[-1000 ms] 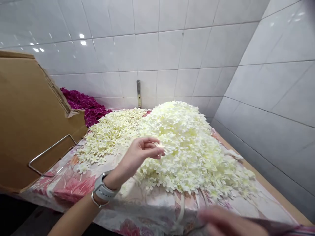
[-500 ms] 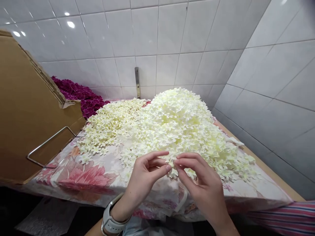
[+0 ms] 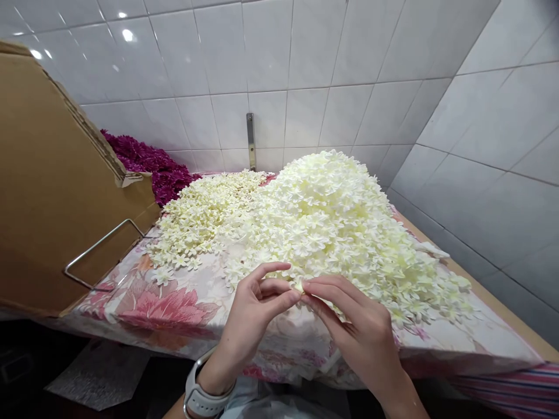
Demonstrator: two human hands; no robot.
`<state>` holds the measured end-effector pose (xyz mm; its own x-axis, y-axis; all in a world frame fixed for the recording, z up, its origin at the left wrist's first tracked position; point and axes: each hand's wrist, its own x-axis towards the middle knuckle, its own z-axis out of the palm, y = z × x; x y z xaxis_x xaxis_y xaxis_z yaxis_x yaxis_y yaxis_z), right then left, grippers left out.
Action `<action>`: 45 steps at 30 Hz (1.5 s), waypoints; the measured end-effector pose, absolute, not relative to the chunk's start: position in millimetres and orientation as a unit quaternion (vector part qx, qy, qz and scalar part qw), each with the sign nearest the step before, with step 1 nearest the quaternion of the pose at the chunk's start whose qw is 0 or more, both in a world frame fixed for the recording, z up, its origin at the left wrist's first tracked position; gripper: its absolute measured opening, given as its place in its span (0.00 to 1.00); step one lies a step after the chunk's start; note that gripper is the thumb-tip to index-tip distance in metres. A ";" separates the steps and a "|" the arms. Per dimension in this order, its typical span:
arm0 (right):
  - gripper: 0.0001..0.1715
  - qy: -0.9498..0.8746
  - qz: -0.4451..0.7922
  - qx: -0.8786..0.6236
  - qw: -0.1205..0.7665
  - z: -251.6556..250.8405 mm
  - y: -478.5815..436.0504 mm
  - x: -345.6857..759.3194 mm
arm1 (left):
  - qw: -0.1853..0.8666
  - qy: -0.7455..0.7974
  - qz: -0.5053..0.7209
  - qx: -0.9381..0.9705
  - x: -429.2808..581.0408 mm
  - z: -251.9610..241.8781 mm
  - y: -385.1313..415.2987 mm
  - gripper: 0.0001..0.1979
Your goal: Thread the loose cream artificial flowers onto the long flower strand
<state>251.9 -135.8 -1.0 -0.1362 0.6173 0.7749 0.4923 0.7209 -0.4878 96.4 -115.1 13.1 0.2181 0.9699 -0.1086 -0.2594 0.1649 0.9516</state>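
Between the fingertips of both hands sits a small pale artificial flower (image 3: 299,286), mostly covered by the fingers. My left hand (image 3: 257,305) pinches it from the left with thumb and a finger, the index finger raised above. From the right, my right hand (image 3: 356,320) grips it between thumb and fingertips. Just beyond the hands rises a large heap of white-and-yellow flowers (image 3: 323,215). Left of it lies a lower spread of smaller cream blossoms (image 3: 209,212).
A cardboard box (image 3: 65,192) stands at the left, with a bent metal wire frame (image 3: 100,247) by it. Purple flowers (image 3: 144,166) are piled behind. The floral tablecloth (image 3: 170,308) covers the table, and a tiled wall (image 3: 266,58) closes off the back.
My right hand has closed in toward the left, and the fingertips of both hands now meet at the flower. The view has shifted slightly.
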 end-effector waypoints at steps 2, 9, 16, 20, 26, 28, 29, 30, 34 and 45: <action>0.11 -0.749 0.061 -0.367 0.548 -1.4 -132.5 247.2 | 0.641 0.408 0.476 0.443 91.0 13.4 -117.4 0.17; 0.10 -0.711 0.105 -0.384 0.580 -6.4 -125.3 228.4 | 0.625 0.427 0.497 0.425 78.2 6.0 -117.9 0.16; 0.06 -0.700 0.226 -0.397 0.549 -6.6 -120.2 216.1 | 0.591 0.453 0.550 0.379 71.0 -0.1 -122.2 0.14; 0.04 -0.755 0.184 -0.389 0.495 -3.0 -121.5 207.9 | 0.559 0.481 0.580 0.347 66.4 0.3 -128.6 0.14; 0.06 -0.841 0.058 -0.354 0.406 24.6 -95.8 200.6 | 0.378 0.555 0.654 0.349 37.0 -16.7 -123.1 0.13; 0.11 -0.886 0.005 -0.335 0.322 40.8 -69.0 192.5 | 0.259 0.590 0.677 0.354 21.4 -24.1 -116.7 0.13; 0.17 -0.904 0.000 -0.348 0.250 48.6 -53.4 186.3 | 0.206 0.600 0.686 0.356 13.9 -27.1 -113.8 0.13; 0.23 -0.915 0.001 -0.367 0.168 55.6 -37.2 178.8 | 0.159 0.606 0.693 0.357 7.0 -29.5 -111.7 0.12; 0.37 -0.924 0.020 -0.381 -0.039 71.0 15.9 146.5 | 0.066 0.617 0.701 0.351 -11.4 -34.0 -114.7 0.12; 0.35 -0.914 0.056 -0.398 -0.047 66.2 35.3 132.4 | 0.157 0.652 0.675 0.309 -32.6 -47.4 -133.1 0.14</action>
<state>132.4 35.3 66.2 -0.6785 0.7227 -0.1313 0.7334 0.6768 -0.0647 -32.6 -133.1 -47.4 -0.7597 0.6144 0.2130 0.1914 -0.1018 0.9762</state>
